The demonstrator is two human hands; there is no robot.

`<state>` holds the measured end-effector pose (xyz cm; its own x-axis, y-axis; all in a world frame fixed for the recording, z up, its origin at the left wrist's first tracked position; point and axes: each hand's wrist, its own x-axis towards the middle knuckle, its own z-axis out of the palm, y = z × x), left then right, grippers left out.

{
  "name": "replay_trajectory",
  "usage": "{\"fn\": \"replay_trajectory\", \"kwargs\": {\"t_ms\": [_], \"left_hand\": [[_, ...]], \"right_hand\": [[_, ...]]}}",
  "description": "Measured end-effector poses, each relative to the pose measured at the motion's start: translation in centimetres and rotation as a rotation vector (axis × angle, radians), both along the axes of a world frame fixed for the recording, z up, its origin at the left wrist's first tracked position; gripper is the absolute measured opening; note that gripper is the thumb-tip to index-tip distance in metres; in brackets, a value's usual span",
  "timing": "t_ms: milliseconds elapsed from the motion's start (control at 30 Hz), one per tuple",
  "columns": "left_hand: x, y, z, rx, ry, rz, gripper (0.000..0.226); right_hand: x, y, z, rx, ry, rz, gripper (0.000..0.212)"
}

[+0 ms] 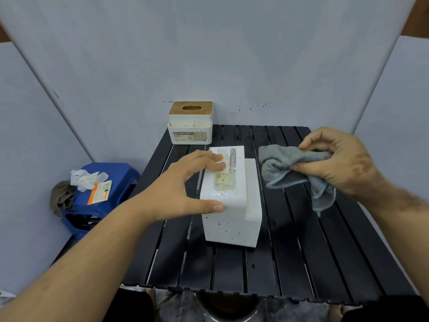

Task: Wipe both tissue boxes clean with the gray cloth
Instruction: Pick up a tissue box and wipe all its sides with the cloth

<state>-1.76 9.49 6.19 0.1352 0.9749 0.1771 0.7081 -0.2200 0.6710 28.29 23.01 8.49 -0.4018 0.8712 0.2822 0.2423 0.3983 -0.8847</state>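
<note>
A white speckled tissue box [232,214] lies tipped on its side in the middle of the black slatted table [290,263], its label facing up. My left hand [185,189] grips it, fingers on the label and thumb against the near left edge. Just right of the box, my right hand [341,159] holds the bunched gray cloth [290,168] slightly above the table, apart from the box. A second tissue box [190,123] with a wooden lid stands upright at the table's far left corner.
A blue plastic stool [116,182] stands left of the table, carrying crumpled white tissues [84,178], an orange-and-white card [99,189] and a brownish rag [61,197]. Pale partition walls close in the back and both sides.
</note>
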Motion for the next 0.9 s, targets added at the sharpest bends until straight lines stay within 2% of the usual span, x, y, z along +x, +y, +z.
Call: {"fn": "replay_trajectory", "kwargs": {"t_ms": [267, 500, 700, 800, 900], "left_hand": [[0.2, 0.1, 0.2, -0.017, -0.017, 0.003, 0.07], [0.4, 0.3, -0.1, 0.034, -0.03, -0.016, 0.067], [0.6, 0.3, -0.3, 0.063, -0.034, -0.013, 0.067], [0.7, 0.3, -0.3, 0.061, -0.072, -0.017, 0.066], [0.6, 0.3, -0.3, 0.056, -0.069, -0.015, 0.064]], "right_hand": [[-6.2, 0.2, -0.7, 0.04, -0.146, 0.132, 0.028], [-8.4, -0.4, -3.3, 0.017, 0.015, 0.022, 0.028], [-6.2, 0.4, -3.7, 0.078, -0.003, 0.21, 0.03], [-7.1, 0.2, -3.5, -0.047, 0.108, 0.269, 0.024], [-8.4, 0.1, -3.5, -0.092, 0.051, 0.23, 0.02]]}}
